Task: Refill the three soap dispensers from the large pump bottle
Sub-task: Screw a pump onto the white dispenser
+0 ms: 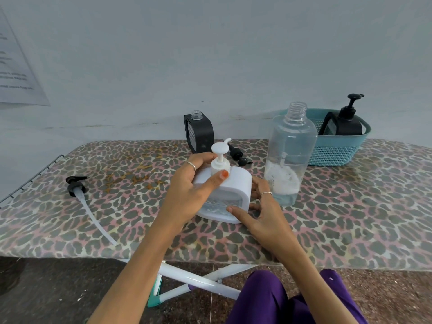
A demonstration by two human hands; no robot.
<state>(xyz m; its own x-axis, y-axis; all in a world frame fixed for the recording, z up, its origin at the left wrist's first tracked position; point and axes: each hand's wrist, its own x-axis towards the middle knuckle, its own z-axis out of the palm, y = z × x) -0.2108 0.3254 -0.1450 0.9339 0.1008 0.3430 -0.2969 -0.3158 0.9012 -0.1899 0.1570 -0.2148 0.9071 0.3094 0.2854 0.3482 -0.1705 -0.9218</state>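
Note:
A white soap dispenser (236,185) stands mid-table with its white pump head (219,149) seated in the neck. My left hand (194,183) pinches the pump collar between thumb and fingers. My right hand (264,206) grips the dispenser's lower right side, thumb across its clear front window. The large clear bottle (289,155) stands just right of it, uncapped, with a little liquid at the bottom. Its black pump with a long white tube (77,185) lies at the left. A black dispenser (201,133) stands open behind, its black pump (239,155) lying beside it.
A teal basket (336,148) at the back right holds a third black dispenser (348,123) with its pump on. The leopard-print board (117,218) has a metal rack (30,178) at its left end. A wall rises right behind it.

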